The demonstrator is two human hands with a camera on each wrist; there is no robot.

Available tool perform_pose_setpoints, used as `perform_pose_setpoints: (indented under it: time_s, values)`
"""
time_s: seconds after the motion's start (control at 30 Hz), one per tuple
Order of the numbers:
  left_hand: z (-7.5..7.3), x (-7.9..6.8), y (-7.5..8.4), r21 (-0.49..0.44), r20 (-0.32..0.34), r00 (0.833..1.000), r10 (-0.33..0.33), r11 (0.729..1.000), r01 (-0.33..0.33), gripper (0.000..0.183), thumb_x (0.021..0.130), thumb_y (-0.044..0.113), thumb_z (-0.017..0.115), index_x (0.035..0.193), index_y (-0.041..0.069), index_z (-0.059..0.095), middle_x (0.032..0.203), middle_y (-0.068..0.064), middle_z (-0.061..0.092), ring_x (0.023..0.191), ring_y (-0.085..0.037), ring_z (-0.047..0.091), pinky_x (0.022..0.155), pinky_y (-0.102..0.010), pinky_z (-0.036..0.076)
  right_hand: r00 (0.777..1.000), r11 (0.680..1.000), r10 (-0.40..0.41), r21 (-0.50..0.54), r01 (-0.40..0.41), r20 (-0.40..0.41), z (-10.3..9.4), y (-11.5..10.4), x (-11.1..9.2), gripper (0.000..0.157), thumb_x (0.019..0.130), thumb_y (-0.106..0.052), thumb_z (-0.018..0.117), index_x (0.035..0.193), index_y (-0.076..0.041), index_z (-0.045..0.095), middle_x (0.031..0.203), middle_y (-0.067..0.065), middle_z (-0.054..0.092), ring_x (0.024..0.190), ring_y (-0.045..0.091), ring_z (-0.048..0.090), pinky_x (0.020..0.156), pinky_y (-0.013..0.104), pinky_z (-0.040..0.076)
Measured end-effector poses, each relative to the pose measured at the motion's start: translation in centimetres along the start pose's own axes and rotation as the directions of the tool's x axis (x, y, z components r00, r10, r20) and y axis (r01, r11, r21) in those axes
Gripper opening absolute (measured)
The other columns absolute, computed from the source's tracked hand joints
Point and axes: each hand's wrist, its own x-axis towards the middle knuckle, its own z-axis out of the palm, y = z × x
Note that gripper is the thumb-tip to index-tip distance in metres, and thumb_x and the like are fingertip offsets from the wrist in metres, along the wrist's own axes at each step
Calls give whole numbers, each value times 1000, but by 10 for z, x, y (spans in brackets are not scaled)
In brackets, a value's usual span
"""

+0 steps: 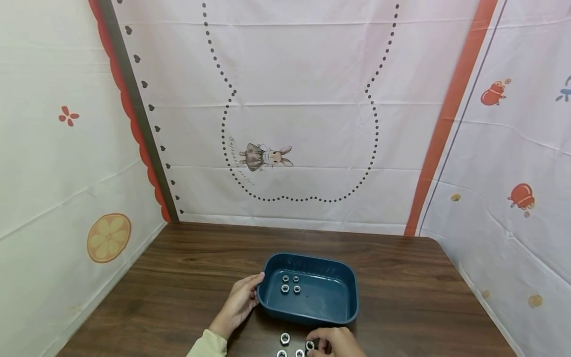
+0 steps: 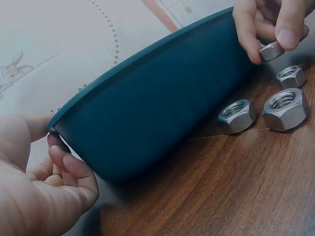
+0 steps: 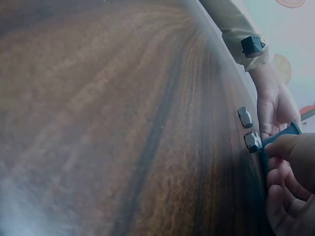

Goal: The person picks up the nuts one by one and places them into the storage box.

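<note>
Nut (image 2: 271, 51) — pinched between right-hand fingers (image 2: 249, 40), near blue bin (image 2: 152, 98)

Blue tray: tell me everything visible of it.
The dark blue tray is an open-topped rounded rectangle with plastic-looking walls and a rim. It sits upright on the brown table, and its left part holds four metal nuts. The left hand grips its left edge; whether the right hand touches it is unclear.

Back cloth (image 1: 303, 64): is showing a rabbit (image 1: 267, 157)
Left cloth (image 1: 40, 163): is bearing an orange slice (image 1: 109, 238)
Counter (image 1: 187, 267): is showing dark grain
</note>
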Motion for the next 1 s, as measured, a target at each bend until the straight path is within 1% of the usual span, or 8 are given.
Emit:
perform_pose_setpoints:
  time_s: [0.37, 0.5, 0.6, 0.67, 0.83, 0.87, 0.9, 1.0]
  values:
    - [-2, 0, -2, -22, -2, 1000, -4, 1000, 4, 28, 90, 27, 67, 101, 2, 61, 72, 6, 55, 59, -4, 46, 57, -19, 41, 997, 996, -79, 51, 79, -1, -3, -7, -3, 24, 88, -22, 69, 104, -4, 70, 66, -17, 56, 54, -5, 49, 50, 18, 44]
    - [-2, 1, -2, -20, -6, 1000, -5, 1000, 5, 29, 90, 28, 68, 102, 2, 60, 72, 6, 54, 59, -4, 46, 58, -19, 41, 990, 988, -139, 70, 141, -29, -7, -14, -6, 24, 89, -21, 68, 104, -2, 70, 66, -16, 57, 55, -6, 49, 49, 19, 45]
    - [-2, 0, -2, -17, -7, 1000, -6, 1000, 6, 33, 89, 29, 68, 104, 1, 60, 72, 5, 55, 59, -4, 46, 58, -19, 41, 978, 976, -204, 65, 207, -53, -10, -21, -8, 23, 90, -18, 67, 104, 0, 69, 66, -13, 59, 55, -6, 49, 49, 20, 46]
    - [-2, 0, -1, -17, -6, 1000, -1, 1000, 1, 36, 89, 29, 69, 106, -1, 59, 73, 5, 55, 59, -4, 46, 58, -19, 41, 976, 975, -210, 57, 214, -58, -14, -26, -9, 23, 91, -18, 66, 105, 0, 69, 65, -12, 59, 55, -7, 48, 49, 20, 46]
    - [0, 1, 0, -27, -2, 1000, 10, 1000, -10, 36, 89, 29, 69, 106, -2, 60, 72, 5, 56, 58, -4, 46, 58, -20, 42, 991, 993, -113, 15, 115, -73, -29, -45, -10, 26, 90, -24, 67, 107, -5, 70, 63, -13, 56, 52, -3, 46, 48, 20, 44]
    - [0, 2, 0, -29, -3, 1000, 9, 1000, -9, 35, 89, 28, 69, 105, -1, 60, 72, 5, 55, 58, -4, 46, 58, -20, 42, 990, 994, -109, -2, 109, -84, -33, -47, -9, 26, 90, -25, 67, 108, -6, 70, 62, -13, 55, 52, -3, 46, 48, 20, 44]
    - [0, 2, 0, -30, -2, 1000, 8, 1000, -9, 33, 89, 28, 68, 105, -1, 60, 72, 5, 55, 58, -4, 46, 58, -20, 42, 990, 994, -106, -12, 105, -98, -36, -49, -8, 25, 90, -26, 67, 107, -9, 70, 63, -13, 55, 52, -3, 46, 48, 20, 44]
    - [-1, 2, 0, -35, -1, 1000, 3, 999, -3, 31, 89, 27, 68, 103, 1, 60, 71, 5, 55, 58, -4, 46, 58, -20, 42, 977, 986, -162, -60, 155, -140, -45, -49, -3, 21, 89, -27, 68, 106, -15, 70, 62, -13, 55, 52, -3, 47, 47, 21, 45]
